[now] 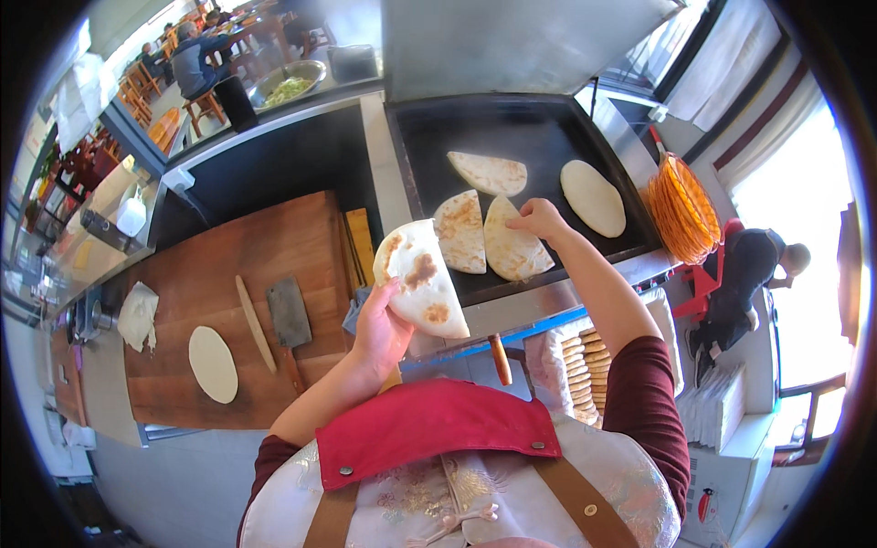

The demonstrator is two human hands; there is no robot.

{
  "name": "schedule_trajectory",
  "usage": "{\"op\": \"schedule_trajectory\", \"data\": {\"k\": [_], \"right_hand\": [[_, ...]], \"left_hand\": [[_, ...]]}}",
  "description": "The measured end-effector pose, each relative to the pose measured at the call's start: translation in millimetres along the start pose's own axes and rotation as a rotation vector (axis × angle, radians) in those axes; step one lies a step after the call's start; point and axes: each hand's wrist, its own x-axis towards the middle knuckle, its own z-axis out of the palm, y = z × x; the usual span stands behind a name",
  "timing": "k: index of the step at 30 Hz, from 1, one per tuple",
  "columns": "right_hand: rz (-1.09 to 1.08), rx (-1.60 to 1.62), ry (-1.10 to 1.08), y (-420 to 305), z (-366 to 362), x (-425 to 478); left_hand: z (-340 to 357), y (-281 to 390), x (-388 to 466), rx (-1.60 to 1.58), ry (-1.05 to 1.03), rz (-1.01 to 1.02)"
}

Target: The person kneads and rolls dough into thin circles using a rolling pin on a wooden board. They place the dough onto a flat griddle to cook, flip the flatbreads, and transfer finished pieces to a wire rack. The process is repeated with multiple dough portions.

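My left hand [385, 333] holds a browned half-round flatbread [421, 281] upright at the griddle's front left corner. On the dark griddle [479, 123], the fingers of my right hand [538, 220] touch another half-round flatbread [519, 250]; whether they grip it I cannot tell. Beside that one lies a browned half [460, 231], and a further half [488, 172] rests behind them. A pale oval flatbread [593, 198] lies at the griddle's right. On the wooden board [205, 274] at left are an oval of dough [213, 364], a rolling pin [255, 323] and a cleaver [289, 312].
The griddle's metal lid [493, 41] stands raised at the back. Orange wire racks [685, 209] hang at its right side. Stacked flatbreads [586, 370] lie in a cloth-lined container below. A seated person [747, 274] is at the right, and others sit beyond the counter.
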Motion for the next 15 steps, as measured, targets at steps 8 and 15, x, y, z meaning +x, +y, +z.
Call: {"op": "schedule_trajectory", "data": {"k": [8, 15], "right_hand": [[-0.309, -0.007, 0.059, -63, -8, -65], [-1.411, -0.37, 0.238, -146, 29, -147]], "left_hand": [[-12, 10, 2, 0.041, 0.019, 0.046], [-8, 23, 5, -0.024, -0.019, 0.038]]}}
